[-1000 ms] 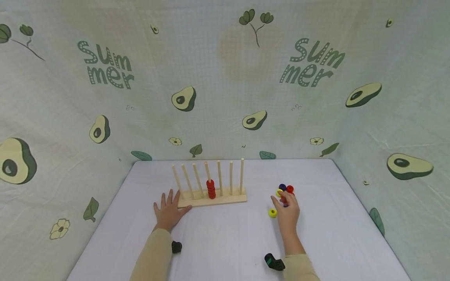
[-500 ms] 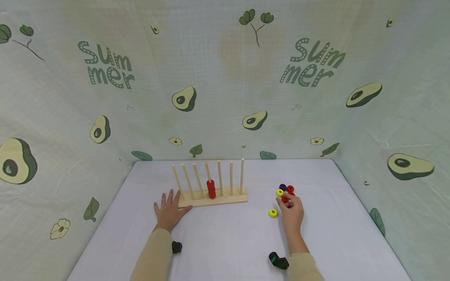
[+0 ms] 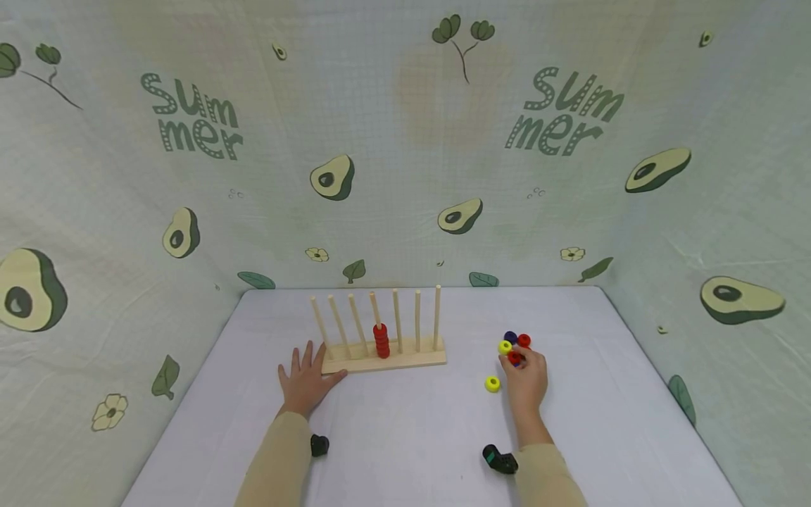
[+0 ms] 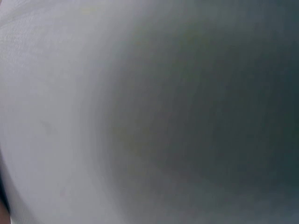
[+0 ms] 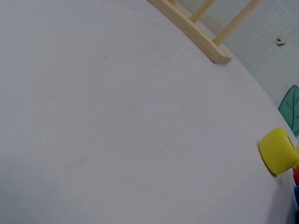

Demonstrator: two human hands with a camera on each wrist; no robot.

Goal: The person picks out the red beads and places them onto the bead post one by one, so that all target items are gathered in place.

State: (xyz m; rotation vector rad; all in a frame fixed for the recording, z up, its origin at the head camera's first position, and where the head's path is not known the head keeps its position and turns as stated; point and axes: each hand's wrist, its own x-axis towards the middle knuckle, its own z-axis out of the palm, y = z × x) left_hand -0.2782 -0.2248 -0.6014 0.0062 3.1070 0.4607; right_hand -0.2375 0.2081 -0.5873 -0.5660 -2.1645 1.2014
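Peg rack [image 3: 405,362]: red beads [image 3: 381,341] on middle peg [image 3: 375,308]. Left grip [image 3: 304,386] spread, empty; right grip [image 3: 528,380] curled, hold unclear.

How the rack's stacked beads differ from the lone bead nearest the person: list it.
Color: the stacked beads are red; the lone bead is yellow.
Place: the stacked beads sit on the middle peg of the wooden rack; the lone bead lies on the table.
Grouping: the stacked beads form a column; the lone bead sits apart.
Shared: both are rounded and pierced.

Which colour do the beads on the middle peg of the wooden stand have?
Red. The beads show best in the head view.
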